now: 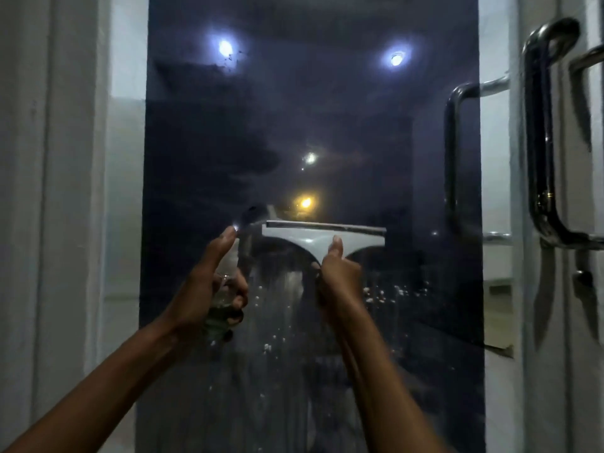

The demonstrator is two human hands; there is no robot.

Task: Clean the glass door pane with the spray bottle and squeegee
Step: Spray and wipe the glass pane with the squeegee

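While droplets cling below the blade, my right hand (338, 277) grips the squeegee (322, 235) mid-pane on the glass door pane (327, 109); left hand (209, 282), fingers curled, holds the spray bottle (225, 289) just left. Upper glass looks wiped, bottom half approx. left.

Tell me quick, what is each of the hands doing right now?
Left hand: closed around the spray bottle, thumb up near its nozzle.
Right hand: closed around the squeegee handle, blade at the glass pane.
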